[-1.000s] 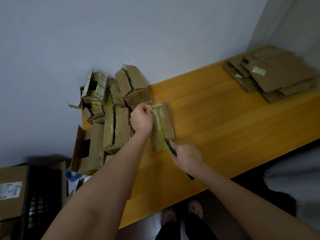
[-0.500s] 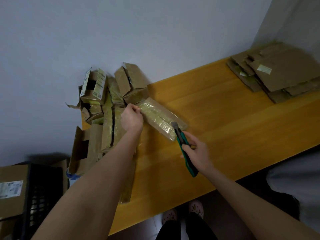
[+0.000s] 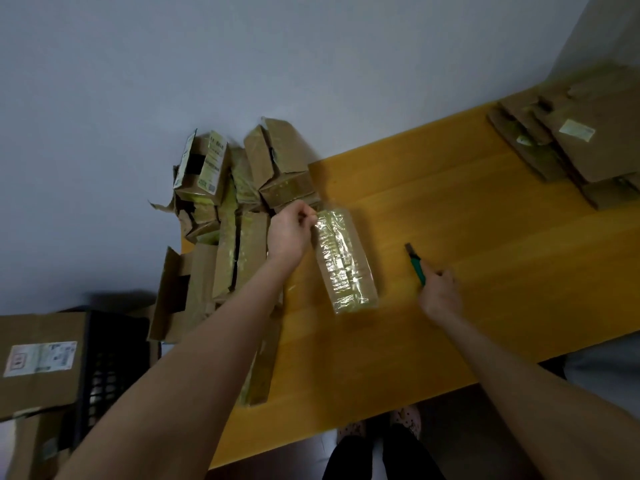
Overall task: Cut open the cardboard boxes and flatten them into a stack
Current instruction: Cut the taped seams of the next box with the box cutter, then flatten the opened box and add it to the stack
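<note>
A small taped cardboard box (image 3: 344,259) lies on the yellow wooden table (image 3: 467,278), its shiny tape facing up. My left hand (image 3: 290,232) pinches the box's far end. My right hand (image 3: 440,294) grips a green-handled utility knife (image 3: 415,263) to the right of the box, blade pointing away, apart from the cardboard. A pile of unflattened boxes (image 3: 235,209) sits at the table's left end against the wall. A stack of flattened cardboard (image 3: 581,143) lies at the far right of the table.
A black plastic crate (image 3: 104,368) and a large labelled cardboard box (image 3: 38,362) stand on the floor at the left. Grey wall runs behind the table. My feet (image 3: 377,424) show below the table's near edge. A grey object (image 3: 606,372) sits at the lower right.
The box has swung back to lie lengthwise under my left hand. My right hand pulled the knife away from the box's end to the right.
</note>
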{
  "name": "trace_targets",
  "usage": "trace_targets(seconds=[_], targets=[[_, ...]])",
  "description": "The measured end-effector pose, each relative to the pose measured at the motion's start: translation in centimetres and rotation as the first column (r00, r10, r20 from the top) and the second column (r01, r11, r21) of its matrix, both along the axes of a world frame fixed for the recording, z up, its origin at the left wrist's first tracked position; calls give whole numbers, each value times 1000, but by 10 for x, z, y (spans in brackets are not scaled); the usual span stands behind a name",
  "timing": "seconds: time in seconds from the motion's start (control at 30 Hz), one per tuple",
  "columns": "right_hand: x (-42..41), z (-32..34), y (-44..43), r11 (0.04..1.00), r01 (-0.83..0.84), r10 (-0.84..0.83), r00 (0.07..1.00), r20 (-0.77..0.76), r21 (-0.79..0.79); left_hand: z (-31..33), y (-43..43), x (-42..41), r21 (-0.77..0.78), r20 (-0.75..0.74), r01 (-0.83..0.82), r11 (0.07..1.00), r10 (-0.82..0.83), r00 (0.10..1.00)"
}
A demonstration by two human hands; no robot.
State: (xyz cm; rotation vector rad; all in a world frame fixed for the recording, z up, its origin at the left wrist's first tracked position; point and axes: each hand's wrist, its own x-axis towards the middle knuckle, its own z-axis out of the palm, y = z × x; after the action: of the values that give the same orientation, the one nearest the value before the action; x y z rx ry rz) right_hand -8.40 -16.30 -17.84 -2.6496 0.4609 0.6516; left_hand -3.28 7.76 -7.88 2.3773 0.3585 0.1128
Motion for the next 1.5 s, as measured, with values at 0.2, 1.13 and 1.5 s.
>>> trace_targets(seconds=[0.2, 1.13, 1.5], targets=[[12, 43, 24, 784, -47, -55, 988, 144, 619, 5, -12, 3, -52, 35, 104, 993, -102, 994], [11, 92, 57, 699, 148, -332, 934, 134, 699, 50, -36, -37, -98, -244, 304, 948, -319, 916], [7, 80, 35, 385, 290, -381, 915, -135, 876, 58, -20, -45, -620, -147, 127, 775, -274, 950]])
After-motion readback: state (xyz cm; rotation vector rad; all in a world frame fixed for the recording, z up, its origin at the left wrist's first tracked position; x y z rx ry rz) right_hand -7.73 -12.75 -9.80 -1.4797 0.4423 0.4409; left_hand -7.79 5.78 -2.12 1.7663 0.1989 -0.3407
